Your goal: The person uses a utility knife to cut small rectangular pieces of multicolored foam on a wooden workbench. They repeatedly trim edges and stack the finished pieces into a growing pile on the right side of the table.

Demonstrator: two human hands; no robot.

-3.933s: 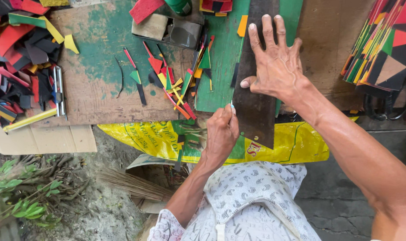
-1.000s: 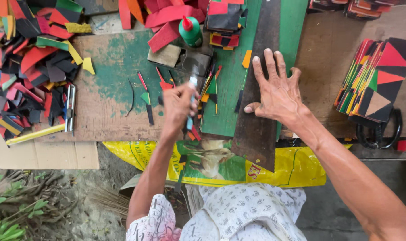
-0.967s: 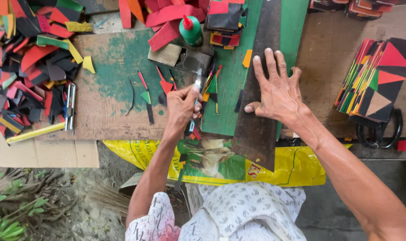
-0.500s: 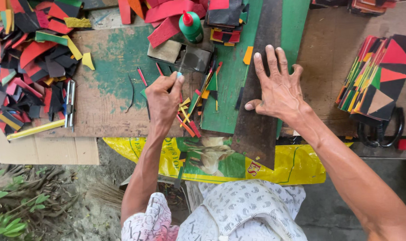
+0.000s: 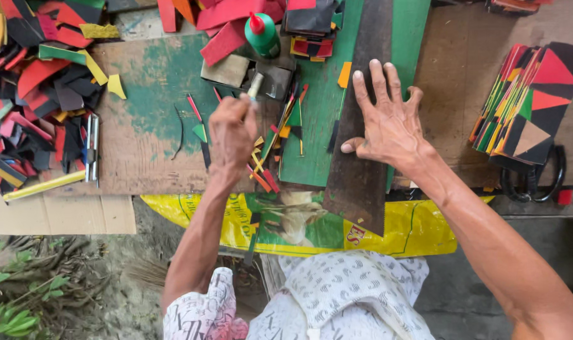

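Worn wooden workbench (image 5: 141, 157) smeared with green paint, heap of red, black and yellow offcuts (image 5: 34, 94), green glue bottle (image 5: 262, 34), green sheet (image 5: 321, 113), long dark plank (image 5: 362, 126), stack of coloured triangle-patterned pieces (image 5: 532, 101)

Two bare hands — left hand (image 5: 233, 135), right hand (image 5: 389, 123). One green glue bottle (image 5: 262, 34), one dark metal straightedge (image 5: 360, 126), one green sheet (image 5: 324, 119) — one stack of coloured pieces (image 5: 529, 104).

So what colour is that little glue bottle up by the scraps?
Green bottle with a red pointed cap, clearest in the head view.
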